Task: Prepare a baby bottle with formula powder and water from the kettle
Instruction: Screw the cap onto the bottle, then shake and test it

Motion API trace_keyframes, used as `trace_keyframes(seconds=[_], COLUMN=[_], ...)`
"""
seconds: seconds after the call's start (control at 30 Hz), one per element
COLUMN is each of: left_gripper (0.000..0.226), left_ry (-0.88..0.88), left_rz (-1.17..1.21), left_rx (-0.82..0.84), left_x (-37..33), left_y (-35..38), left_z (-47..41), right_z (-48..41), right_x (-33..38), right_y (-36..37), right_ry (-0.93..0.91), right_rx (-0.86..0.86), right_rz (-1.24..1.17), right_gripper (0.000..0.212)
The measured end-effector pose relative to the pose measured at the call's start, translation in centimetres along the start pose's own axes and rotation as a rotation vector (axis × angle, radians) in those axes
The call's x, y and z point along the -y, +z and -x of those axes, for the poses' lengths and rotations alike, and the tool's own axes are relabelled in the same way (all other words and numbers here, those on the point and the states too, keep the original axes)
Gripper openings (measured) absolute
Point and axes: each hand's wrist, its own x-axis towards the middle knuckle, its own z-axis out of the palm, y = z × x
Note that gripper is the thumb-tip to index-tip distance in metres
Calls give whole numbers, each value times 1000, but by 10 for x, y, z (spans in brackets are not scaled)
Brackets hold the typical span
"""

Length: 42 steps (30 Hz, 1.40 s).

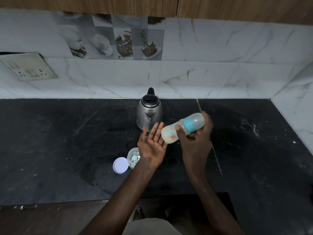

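- Bottle [179, 128] sits just right of the frame's centre, in the air over the black counter [67, 141], tipped well over: its round base points lower left, its blue ring and clear cap point upper right.
- I see pale, milky liquid in its lower part.
- My right hand [194, 141] grips it, thumb across the narrow waist and fingers curled behind the cap end.
- My left hand [152, 145] is spread flat, palm up, fingers straight and holding nothing. It is just beside the bottle's base; I cannot tell whether the fingertips touch it.
- Steel kettle [149, 114] stands upright on the counter behind both hands at the frame's centre, near the tiled wall, spout facing me and black lid shut.
- Clear jar [131, 152] stands below and left of the left hand, partly hidden by the wrist, with a pale green scoop [134, 157] inside.
- Its round white lid [120, 165] lies flat on the counter, touching or just beside the jar's left side.
- Socket plate [30, 67] is on the wall in the upper left.
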Motion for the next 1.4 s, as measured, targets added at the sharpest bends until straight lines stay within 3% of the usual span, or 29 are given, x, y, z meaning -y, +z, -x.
trace_keyframes(seconds=[0.1, 0.23, 0.37, 0.6, 0.67, 0.8, 0.83, 0.93, 0.97, 1.07, 1.1, 1.2, 1.4], left_gripper=[61, 63, 64, 65, 65, 65, 65, 66, 66, 67, 67, 65, 63], left_ry=[4, 19, -22, -11, -17, 26, 36, 26, 27, 41, 39, 5, -3], left_rz=[61, -8, 27, -60, -79, -202, -179, -69, -75, -137, -110, -17, -21], left_rx=[12, 12, 57, 79, 71, 45, 42, 28, 25, 29, 29, 46, 69], left_x=[0, -3, -4, -9, -6, -10, -11, -10, -11, -13, -12, -7, -5], left_y=[-1, -1, -6, -2, 3, 11, 12, 9, 7, 3, 2, -2, -1], left_z=[0, 3, 8, 16, 19, 23, 24, 23, 22, 21, 23, 25, 27], right_z=[0, 1, 8, -1, -11, -24, -20, -2, -1, -6, -4, 21, 18], right_x=[0, 0, -13, -23, -12, 5, 11, 8, 8, 9, 11, -3, -11], right_y=[4, 3, 8, -9, -14, -14, -9, -1, -4, -8, -5, 3, -6], right_ry=[-17, 34, 16, -2, -48, -23, 2, -52, -57, 7, 10, -20, -6], right_rx=[165, -34, 356, 545, 485, -76, -102, 211, 189, -120, -69, 328, 427], right_rz=[97, -25, 133, 80, 87, -265, -274, 28, 27, -191, -139, 100, 60], right_gripper=[86, 82, 87, 98, 97, 94, 93, 93, 94, 92, 94, 98, 97])
